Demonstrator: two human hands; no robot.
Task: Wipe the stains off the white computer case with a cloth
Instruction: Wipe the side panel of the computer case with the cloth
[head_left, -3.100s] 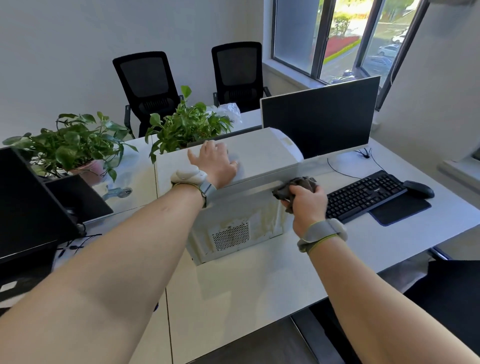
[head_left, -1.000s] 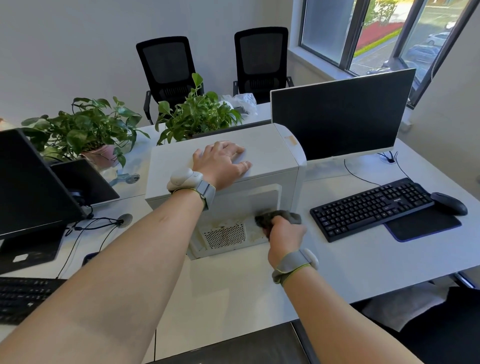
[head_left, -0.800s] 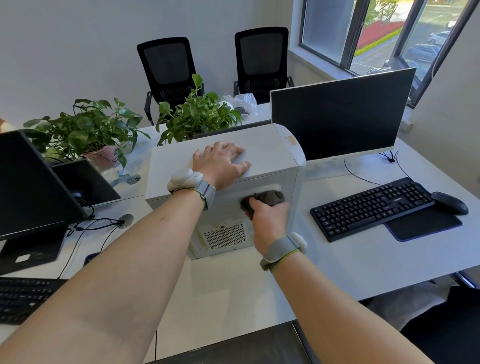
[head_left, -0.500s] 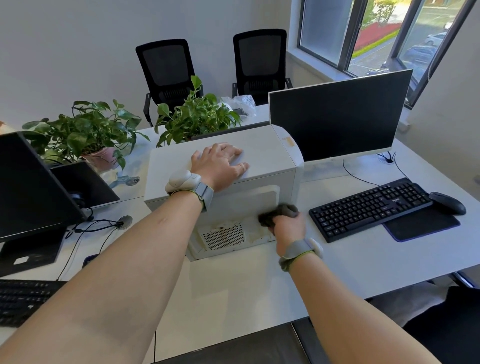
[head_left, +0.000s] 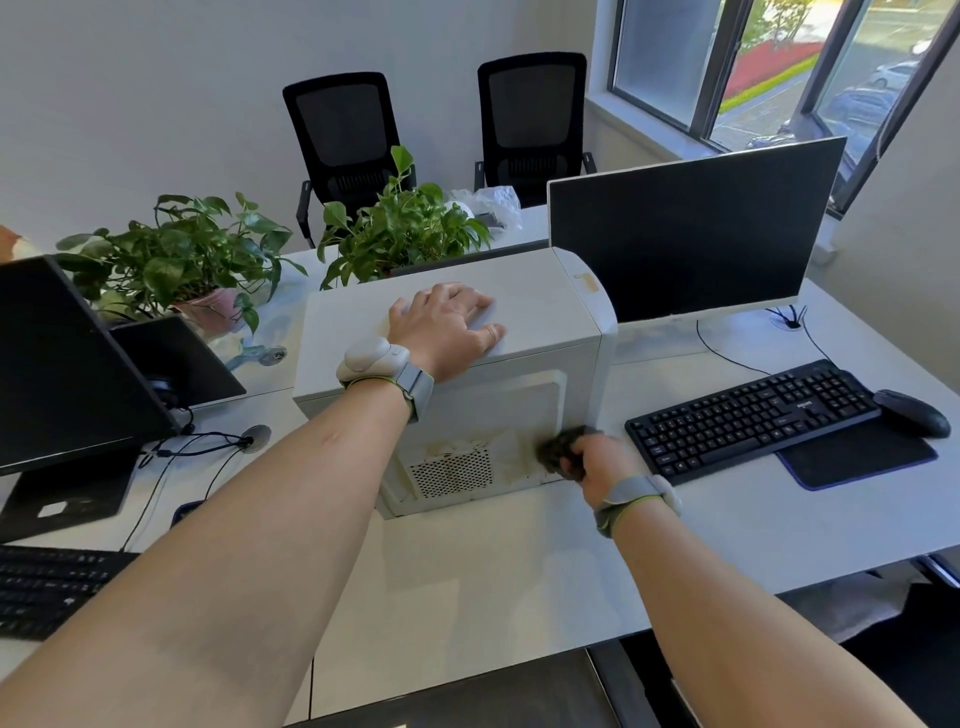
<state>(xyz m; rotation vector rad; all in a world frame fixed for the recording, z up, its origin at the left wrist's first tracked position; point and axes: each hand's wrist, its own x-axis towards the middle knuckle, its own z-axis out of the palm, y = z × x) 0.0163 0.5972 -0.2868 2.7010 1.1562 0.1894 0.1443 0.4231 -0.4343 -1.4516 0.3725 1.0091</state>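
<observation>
The right hand (head_left: 597, 460) has its fingers curled round a dark, bunched cloth (head_left: 560, 451) and presses it against the lower right corner of the near side of the white computer case (head_left: 524, 410), close to where the case meets the worktop (head_left: 519, 571). The left hand (head_left: 447, 327) lies flat on the top panel of the case with fingers spread and relaxed, holding nothing. The two hands are apart, one on top of the case and one low on its side. Each wrist carries a grey band with a pale device.

The case stands on the white worktop between the two forearms. Its near side shows yellowish-brown stains (head_left: 467, 447) just above and around a perforated vent grille (head_left: 451, 473), to the left of the cloth.

To the right of the case lie a black keyboard (head_left: 753, 415), a black mouse (head_left: 911, 413) and a dark mouse pad (head_left: 857, 454). A black monitor (head_left: 691, 228) stands behind them. Two potted plants (head_left: 176, 254) (head_left: 400, 234) sit behind the case on the left, and another dark monitor (head_left: 57, 358) stands at the far left. Two black office chairs (head_left: 345, 130) (head_left: 532, 117) stand by the wall, near a window (head_left: 769, 57).
</observation>
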